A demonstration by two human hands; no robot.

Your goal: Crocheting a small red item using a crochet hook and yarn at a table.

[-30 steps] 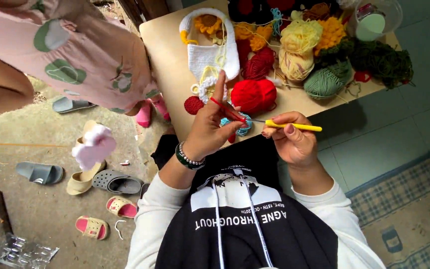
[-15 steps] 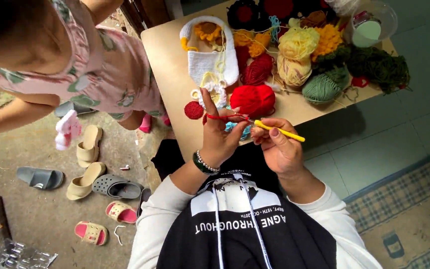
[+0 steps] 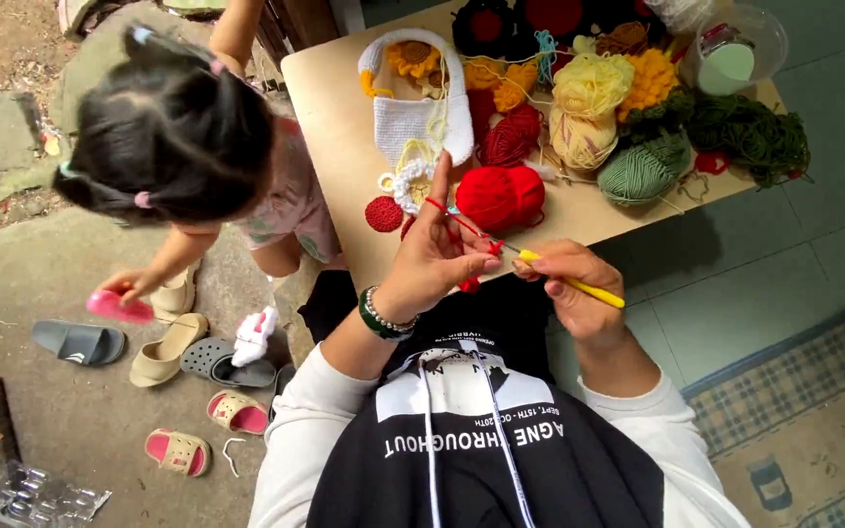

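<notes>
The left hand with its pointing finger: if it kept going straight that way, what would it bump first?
Probably the white crocheted flower on the table, right beyond the left hand; depth is unclear.

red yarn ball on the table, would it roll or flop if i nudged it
The red yarn ball looks round and loosely wound, so it would probably roll a little, then stop as it squashes. It is likely light and soft. Its strand seems to run to the left hand, so pushing it could tug the work.

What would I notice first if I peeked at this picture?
The two hands in the middle: the left hand has red yarn strung over a raised finger, and the right hand holds a yellow crochet hook. Beyond them, a red yarn ball lies on the table among colourful yarns.
</notes>
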